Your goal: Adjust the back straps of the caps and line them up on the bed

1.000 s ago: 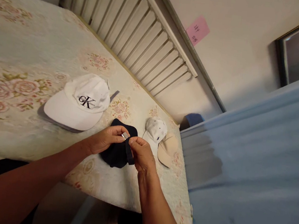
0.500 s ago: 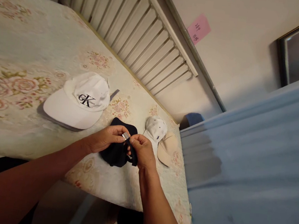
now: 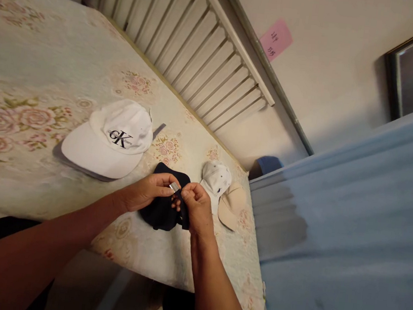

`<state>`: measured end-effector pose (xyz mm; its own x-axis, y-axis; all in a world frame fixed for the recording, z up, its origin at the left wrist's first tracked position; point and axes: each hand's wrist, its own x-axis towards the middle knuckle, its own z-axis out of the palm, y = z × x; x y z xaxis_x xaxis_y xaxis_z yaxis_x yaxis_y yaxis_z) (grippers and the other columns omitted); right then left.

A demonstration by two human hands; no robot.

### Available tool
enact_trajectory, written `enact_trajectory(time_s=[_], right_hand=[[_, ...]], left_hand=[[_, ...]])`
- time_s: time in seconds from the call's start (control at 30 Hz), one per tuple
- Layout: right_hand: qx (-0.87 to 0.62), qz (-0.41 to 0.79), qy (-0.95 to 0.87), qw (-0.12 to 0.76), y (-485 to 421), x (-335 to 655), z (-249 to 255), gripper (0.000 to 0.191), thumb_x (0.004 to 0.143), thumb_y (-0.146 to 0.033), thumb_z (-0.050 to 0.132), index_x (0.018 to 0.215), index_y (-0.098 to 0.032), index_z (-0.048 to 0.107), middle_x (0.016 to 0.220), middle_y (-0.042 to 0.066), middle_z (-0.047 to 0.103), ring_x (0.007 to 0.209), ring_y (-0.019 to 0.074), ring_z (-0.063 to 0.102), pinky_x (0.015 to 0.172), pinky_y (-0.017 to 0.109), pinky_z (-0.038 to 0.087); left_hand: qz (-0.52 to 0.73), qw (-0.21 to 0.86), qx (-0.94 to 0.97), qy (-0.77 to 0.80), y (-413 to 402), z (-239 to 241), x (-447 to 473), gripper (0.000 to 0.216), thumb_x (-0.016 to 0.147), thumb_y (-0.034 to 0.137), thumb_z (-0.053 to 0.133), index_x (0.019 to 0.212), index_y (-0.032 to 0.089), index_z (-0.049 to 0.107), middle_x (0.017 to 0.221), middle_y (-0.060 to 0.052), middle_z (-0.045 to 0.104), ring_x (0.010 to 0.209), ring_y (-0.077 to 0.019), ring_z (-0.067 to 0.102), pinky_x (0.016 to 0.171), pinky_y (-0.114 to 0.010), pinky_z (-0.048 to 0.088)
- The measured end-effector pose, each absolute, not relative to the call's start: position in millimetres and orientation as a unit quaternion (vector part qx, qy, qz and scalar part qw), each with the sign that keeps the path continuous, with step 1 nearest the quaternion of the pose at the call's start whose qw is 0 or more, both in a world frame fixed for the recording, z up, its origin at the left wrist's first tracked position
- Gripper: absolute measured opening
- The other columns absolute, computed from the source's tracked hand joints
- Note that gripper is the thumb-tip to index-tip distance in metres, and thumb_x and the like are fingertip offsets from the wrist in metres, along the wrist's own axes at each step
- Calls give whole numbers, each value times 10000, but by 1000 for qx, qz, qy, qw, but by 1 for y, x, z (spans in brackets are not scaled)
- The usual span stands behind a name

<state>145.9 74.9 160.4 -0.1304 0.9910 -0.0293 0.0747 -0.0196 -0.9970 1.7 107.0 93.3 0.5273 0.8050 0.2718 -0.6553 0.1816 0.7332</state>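
Observation:
A black baseball cap (image 3: 160,213) lies on the flowered tablecloth in front of me, partly covered by my hands. My left hand (image 3: 150,191) is closed, pinching a silver metal buckle (image 3: 175,187) between thumb and fingers. Close beside it, my right hand (image 3: 197,206) is closed on the cap's black strap (image 3: 183,217), at the edge of the buckle. Whether the strap runs through the buckle is too small to tell. A white cap with black letters (image 3: 113,139) rests to the left, its loose grey strap pointing away.
Behind my right hand lie a white cap with a small dark logo (image 3: 216,178) and a beige cap (image 3: 231,205). A pale radiator (image 3: 203,55) runs along the wall at the table's far edge. On the right hangs a blue curtain (image 3: 332,229).
My right hand's fingers have shifted slightly at the strap beside the buckle. The left hand keeps its pinch, and the caps lie as before.

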Motion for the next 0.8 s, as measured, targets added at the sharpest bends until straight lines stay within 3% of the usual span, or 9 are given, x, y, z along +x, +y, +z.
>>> enact_trajectory(time_s=[0.5,0.8], right_hand=[[-550,471,-514,460,74,135,156,123,716,-275,639,711,-208,535,506,-63,594,435,95,528,450,196,399],[-531,531,-487,447,69,144,162,219,601,-225,739,789,-192,632,609,-45,641,547,95,578,547,204,419]], left_hand=[[478,772,403,109,107,91,2,202,739,237,709,875,146,590,705,-4,665,642,-137,620,662,-278,464],[503,734,433,146,110,88,1,189,727,239,722,870,152,634,775,8,631,726,-116,556,711,-251,406]])
